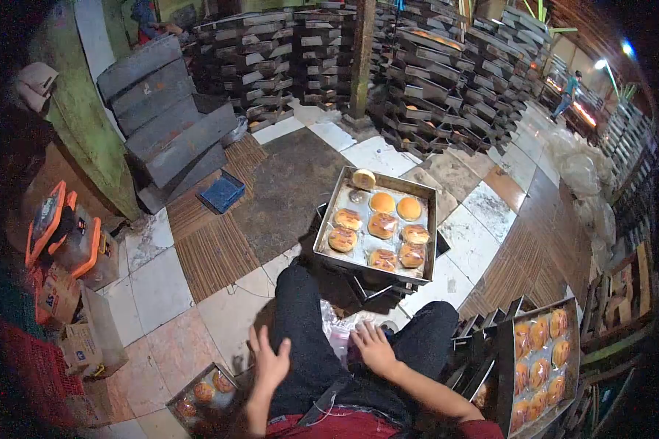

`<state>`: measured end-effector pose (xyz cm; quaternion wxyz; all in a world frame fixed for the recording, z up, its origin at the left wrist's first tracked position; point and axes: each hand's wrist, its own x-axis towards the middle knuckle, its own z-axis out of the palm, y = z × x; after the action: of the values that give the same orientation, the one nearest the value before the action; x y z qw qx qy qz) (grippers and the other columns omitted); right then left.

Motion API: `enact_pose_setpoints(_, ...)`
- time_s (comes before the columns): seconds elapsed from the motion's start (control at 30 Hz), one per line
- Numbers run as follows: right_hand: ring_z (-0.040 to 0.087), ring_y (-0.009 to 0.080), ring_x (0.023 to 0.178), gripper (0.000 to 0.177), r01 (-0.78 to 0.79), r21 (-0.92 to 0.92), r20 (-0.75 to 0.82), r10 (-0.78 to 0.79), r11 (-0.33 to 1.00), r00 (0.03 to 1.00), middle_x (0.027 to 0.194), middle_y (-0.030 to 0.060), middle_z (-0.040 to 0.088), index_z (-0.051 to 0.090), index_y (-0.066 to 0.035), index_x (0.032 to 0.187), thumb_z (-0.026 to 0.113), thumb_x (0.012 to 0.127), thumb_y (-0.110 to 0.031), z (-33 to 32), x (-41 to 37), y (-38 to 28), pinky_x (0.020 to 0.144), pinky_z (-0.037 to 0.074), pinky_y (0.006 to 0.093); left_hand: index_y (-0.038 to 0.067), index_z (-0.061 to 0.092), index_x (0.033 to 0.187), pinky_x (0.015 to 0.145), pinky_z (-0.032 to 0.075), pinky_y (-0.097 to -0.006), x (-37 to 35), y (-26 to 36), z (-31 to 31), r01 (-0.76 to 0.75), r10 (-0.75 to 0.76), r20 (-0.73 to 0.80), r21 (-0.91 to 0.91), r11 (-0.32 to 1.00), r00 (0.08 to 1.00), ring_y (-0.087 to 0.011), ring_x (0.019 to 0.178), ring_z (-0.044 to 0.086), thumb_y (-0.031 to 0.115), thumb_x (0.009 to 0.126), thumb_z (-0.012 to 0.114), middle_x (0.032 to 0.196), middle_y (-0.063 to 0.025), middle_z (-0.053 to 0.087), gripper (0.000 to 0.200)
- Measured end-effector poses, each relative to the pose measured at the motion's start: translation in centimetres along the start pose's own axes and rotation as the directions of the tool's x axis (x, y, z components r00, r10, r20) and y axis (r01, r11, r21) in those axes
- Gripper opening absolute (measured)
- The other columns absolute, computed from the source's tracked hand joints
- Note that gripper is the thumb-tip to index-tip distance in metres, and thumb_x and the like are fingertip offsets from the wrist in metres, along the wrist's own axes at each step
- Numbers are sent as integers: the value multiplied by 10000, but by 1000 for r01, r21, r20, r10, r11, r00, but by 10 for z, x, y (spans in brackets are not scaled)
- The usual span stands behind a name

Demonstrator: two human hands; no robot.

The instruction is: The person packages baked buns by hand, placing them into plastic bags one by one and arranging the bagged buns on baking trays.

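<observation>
Clear plastic lies on the near side, between the thighs, which probably keep it from sliding. It looks thin, crumpled, glossy. I see the right hand at its edge, fingers loosely extended; whether they pinch any, I can't tell. Left hand beside the left thigh, fingers spread, nothing visible in them. Farther out, a raised tray of browned buns, seemingly set within reach. More buns: tall-sided tray near right, smaller tray near left.
</observation>
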<state>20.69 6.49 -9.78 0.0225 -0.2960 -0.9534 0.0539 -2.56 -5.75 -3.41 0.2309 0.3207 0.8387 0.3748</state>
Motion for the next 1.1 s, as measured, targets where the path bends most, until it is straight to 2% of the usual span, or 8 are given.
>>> enact_pose_setpoints(0.1, 263, 327, 1301, 394, -17, -52, 18, 18, 999, 1000, 1379, 122, 334, 516, -79, 1201, 473, 826, -191, -6, -6, -14, 1048, 213, 506, -17, 434, 1185, 1043, 207, -467, 0, 41, 23, -347, 346, -112, 13, 938, 932, -410, 1280, 215, 160, 789, 630, 1379, -251, 211, 477)
enact_pose_setpoints(0.3, 267, 361, 1288, 354, 131, -55, 25, -130, 990, 991, 1349, 115, 367, 603, -66, 1092, 487, 782, -192, 15, -13, -20, 1048, 187, 546, -3, 558, 1026, 886, 417, -363, 54, 79, 79, -512, 497, -123, -194, 837, 859, -306, 1110, 459, 71, 797, 594, 1210, -175, 453, 243)
enact_pose_setpoints(0.43, 340, 389, 1226, 392, 261, 82, 34, -264, 962, 964, 1287, 169, 398, 500, -21, 1128, 496, 772, -183, -16, -14, -28, 993, 301, 513, 2, 586, 968, 820, 437, -344, 83, 41, 119, -308, 339, 8, -398, 864, 941, -258, 920, 558, 132, 824, 598, 975, -135, 577, 196)
enact_pose_setpoints(0.57, 483, 344, 1025, 339, -353, 332, 209, 297, 875, 932, 1125, 194, 475, 487, -43, 1087, 526, 791, -204, -32, -4, -36, 800, 418, 453, 9, 601, 955, 673, 458, -276, 71, 31, 119, -33, 173, 251, -479, 877, 953, -147, 730, 570, 192, 857, 585, 789, -73, 615, 208)
enact_pose_setpoints(0.63, 506, 354, 918, 398, -214, 105, 121, 202, 971, 972, 1039, 177, 503, 509, -59, 1061, 601, 773, -318, -16, -1, -31, 751, 424, 453, 13, 597, 965, 653, 444, -261, 69, 32, 121, -25, 198, 290, -507, 862, 936, -115, 699, 543, 208, 876, 565, 758, -49, 608, 216)
enact_pose_setpoints(0.83, 519, 418, 957, 573, -160, 361, 302, 47, 919, 952, 1051, 214, 520, 529, -37, 1062, 618, 752, -511, -15, -3, -40, 801, 432, 491, 2, 564, 1028, 699, 428, -241, 70, 37, 123, 76, 294, 481, -612, 787, 826, -107, 759, 526, 220, 900, 538, 844, -49, 588, 254)
enact_pose_setpoints(0.97, 603, 417, 811, 656, -447, 87, 375, 387, 890, 843, 942, 278, 575, 494, -6, 986, 590, 727, -601, -49, 18, -22, 689, 492, 463, -13, 552, 1034, 744, 439, -256, 66, 48, 119, 178, 282, 538, -650, 739, 794, -118, 808, 551, 217, 905, 529, 885, -60, 595, 264)
enact_pose_setpoints(1.1, 593, 420, 781, 635, -432, 522, 562, 85, 735, 823, 862, 270, 610, 509, 66, 1048, 620, 773, -495, -16, 10, -12, 706, 486, 420, -6, 540, 1060, 767, 443, -245, 66, 44, 123, 158, 294, 564, -617, 771, 772, -116, 828, 558, 225, 910, 522, 932, -57, 590, 276)
